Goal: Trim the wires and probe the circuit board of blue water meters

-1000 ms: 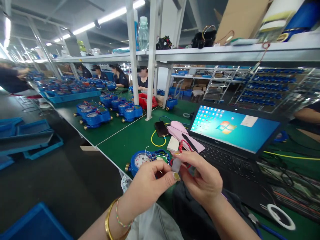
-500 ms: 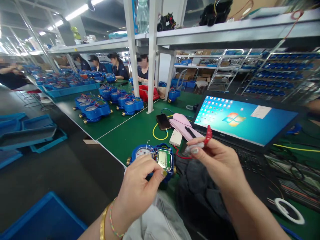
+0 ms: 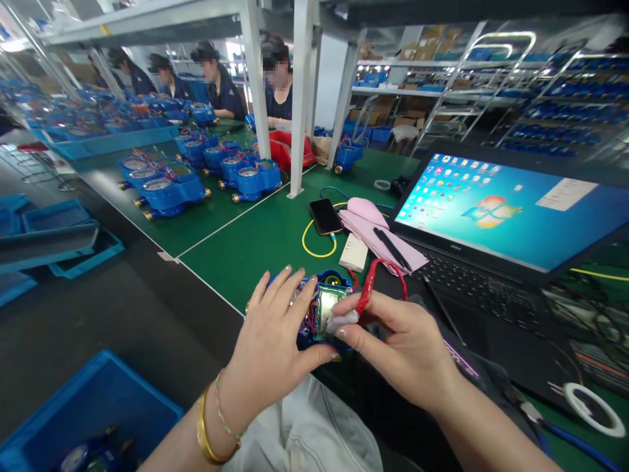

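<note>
A blue water meter (image 3: 304, 335) lies in front of me, its green circuit board with a small display (image 3: 327, 305) exposed. My left hand (image 3: 278, 321) spans the meter, fingers spread over its dial side and thumb along the near edge, steadying it. Most of the dial is hidden under these fingers. Between thumb and fingers, my right hand (image 3: 393, 337) pinches a whitish, wrapped probe head (image 3: 343, 321) with a red-taped cable (image 3: 368, 288). The probe head is over the board at the display's right side; whether it touches is unclear.
An open laptop (image 3: 501, 203) stands at the right. Beyond the meter are a phone (image 3: 325, 216), white box (image 3: 354, 252), pink cloth (image 3: 368, 226) and black pen (image 3: 392, 248). More blue meters (image 3: 164, 187) stand far left. A blue bin (image 3: 98, 373) sits lower left. Co-workers sit behind.
My right hand has brought the probe head left and down onto the board area. My left hand has gone from curled fingers to spread across the meter. The view has tilted down.
</note>
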